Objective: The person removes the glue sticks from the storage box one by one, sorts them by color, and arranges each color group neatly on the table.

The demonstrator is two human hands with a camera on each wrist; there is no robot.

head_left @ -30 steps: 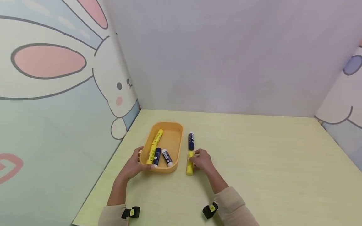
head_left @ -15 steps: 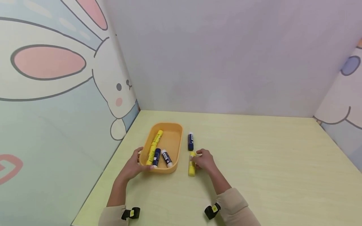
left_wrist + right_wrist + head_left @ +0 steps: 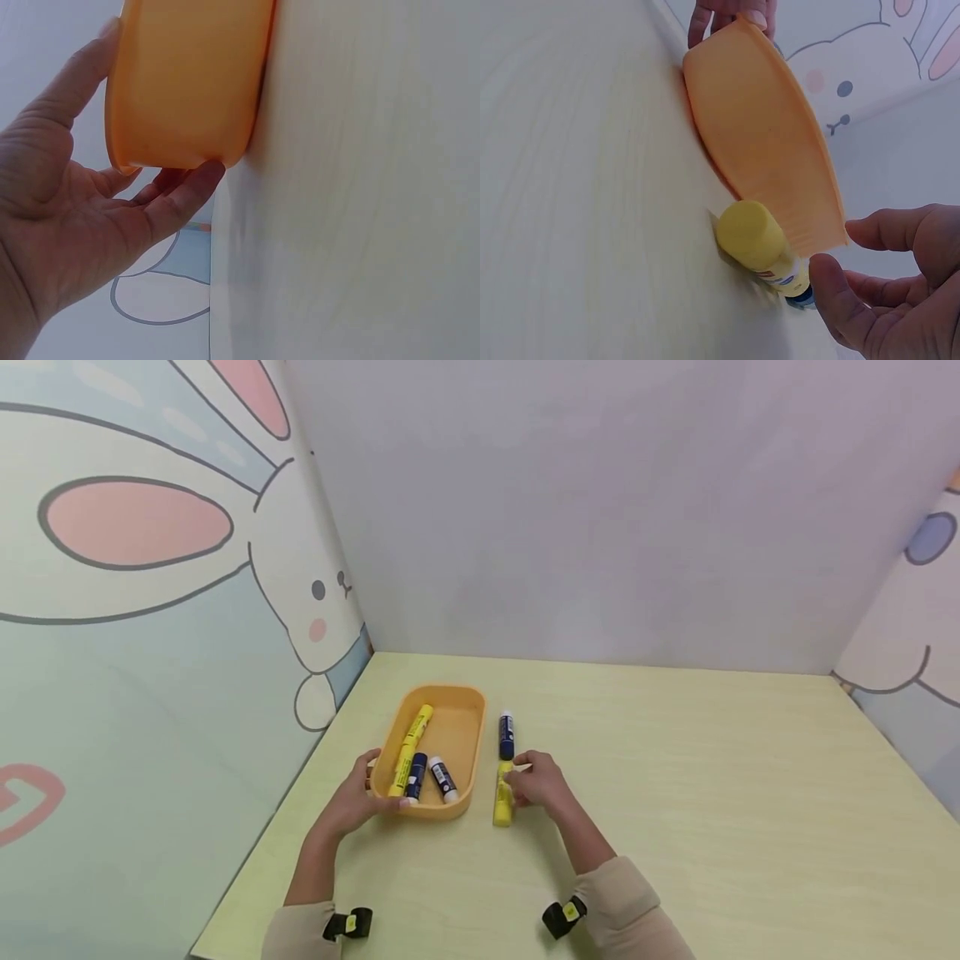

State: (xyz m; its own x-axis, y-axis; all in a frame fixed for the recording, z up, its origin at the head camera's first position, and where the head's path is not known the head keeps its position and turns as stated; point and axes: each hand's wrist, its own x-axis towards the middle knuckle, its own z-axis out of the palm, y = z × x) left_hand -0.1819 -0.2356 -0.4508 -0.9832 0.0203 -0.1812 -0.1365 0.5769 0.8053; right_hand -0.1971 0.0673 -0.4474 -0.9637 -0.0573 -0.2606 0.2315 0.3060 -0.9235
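Note:
My left hand (image 3: 356, 795) grips the near left corner of an orange tray (image 3: 445, 811), thumb at the rim and fingers against its outer wall. Inside, two yellow glue sticks (image 3: 402, 768) lie end to end along the left side, beside two dark blue glue sticks (image 3: 416, 776) with white ends. Right of the tray, another yellow glue stick (image 3: 502, 797) lies on the table, with my right hand (image 3: 542, 781) at its right side. In the right wrist view, thumb and forefinger stand apart beside this yellow glue stick (image 3: 751, 236). Beyond its far end lies a dark blue glue stick (image 3: 507, 735).
The pale yellow table (image 3: 675, 777) reaches a plain back wall (image 3: 585, 527). A wall with a painted rabbit (image 3: 300, 585) borders its left edge, and another painted wall (image 3: 915, 627) stands on the right. Both forearms wear black wrist straps.
The loose yellow glue stick shifts slightly right, then back left beside my right hand, in line with the loose blue one. The left hand and tray stay in place.

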